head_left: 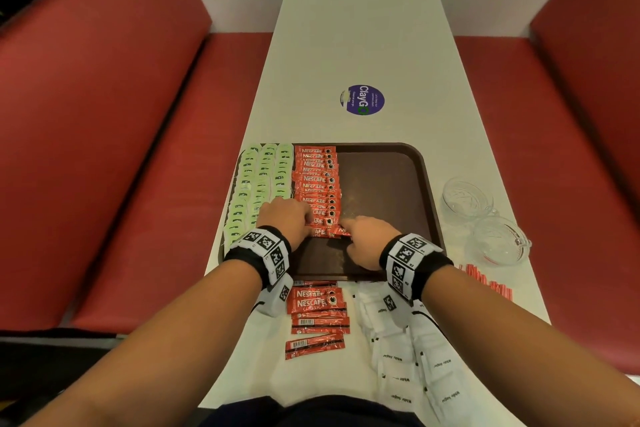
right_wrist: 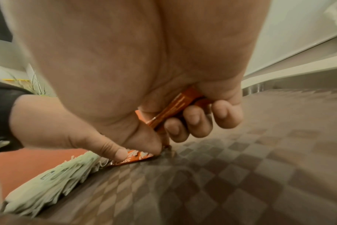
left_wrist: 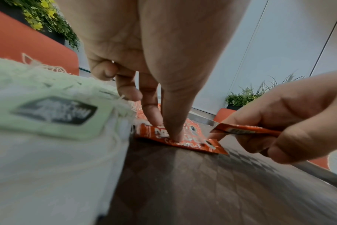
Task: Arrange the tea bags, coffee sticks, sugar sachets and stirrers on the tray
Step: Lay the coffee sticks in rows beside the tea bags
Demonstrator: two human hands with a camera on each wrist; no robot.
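Observation:
A brown tray [head_left: 381,191] holds green tea bags [head_left: 256,184] in columns at its left and a column of red coffee sticks [head_left: 317,180] beside them. My left hand [head_left: 294,217] presses straight fingertips [left_wrist: 173,134] onto the nearest stick of that column [left_wrist: 192,144]. My right hand [head_left: 363,236] is just to its right, fingers [right_wrist: 190,121] curled round a red coffee stick [right_wrist: 175,109] whose free end points at the column. Loose coffee sticks [head_left: 318,312], white sugar sachets [head_left: 408,357] and red stirrers [head_left: 485,282] lie on the table near me.
Two clear glass cups [head_left: 465,198] [head_left: 500,244] stand right of the tray. A round purple sticker [head_left: 362,99] lies on the white table beyond it. Red benches [head_left: 138,149] run along both sides. The tray's right half is bare.

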